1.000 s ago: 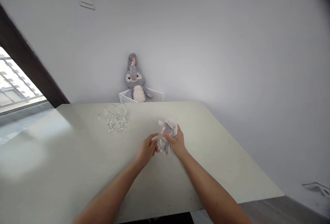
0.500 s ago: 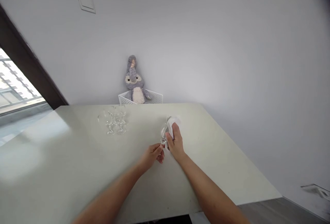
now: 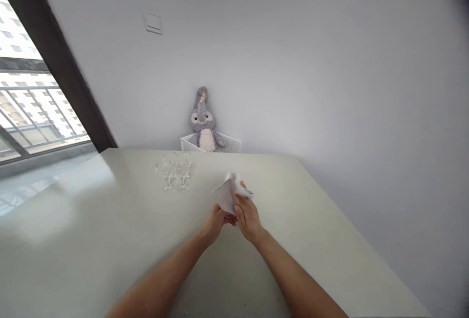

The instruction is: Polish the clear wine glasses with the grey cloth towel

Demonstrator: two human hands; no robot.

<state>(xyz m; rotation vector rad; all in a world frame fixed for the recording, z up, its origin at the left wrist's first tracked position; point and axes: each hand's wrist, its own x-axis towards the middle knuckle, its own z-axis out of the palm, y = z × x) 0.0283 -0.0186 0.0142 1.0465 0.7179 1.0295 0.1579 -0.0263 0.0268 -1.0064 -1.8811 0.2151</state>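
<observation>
Tissue [image 3: 227,193], soft and light, bunched in right hand [image 3: 248,215], best held there; left hand [image 3: 217,222] curled against it, hold unclear; fragile wine glasses [image 3: 174,172] stand apart on desk [image 3: 73,240].

The crumpled white cloth [image 3: 229,193] shows no pattern, and the clear wine glasses [image 3: 176,171] take on only faint silvery highlights. The tabletop [image 3: 91,244] is a plain pale cream with a slight green tint. Behind it, the stuffed toy [image 3: 202,122] is soft grey with a cream belly, pale eye patches with dark centres, and a peach-pink patch up high. The white basket [image 3: 210,145] carries a fine perforated grid. The pale grey wall [image 3: 311,64] holds a white wall plate [image 3: 152,23], and the window frame [image 3: 60,54] is dark brown, beside a grey balcony railing [image 3: 32,113] with repeating bars
</observation>
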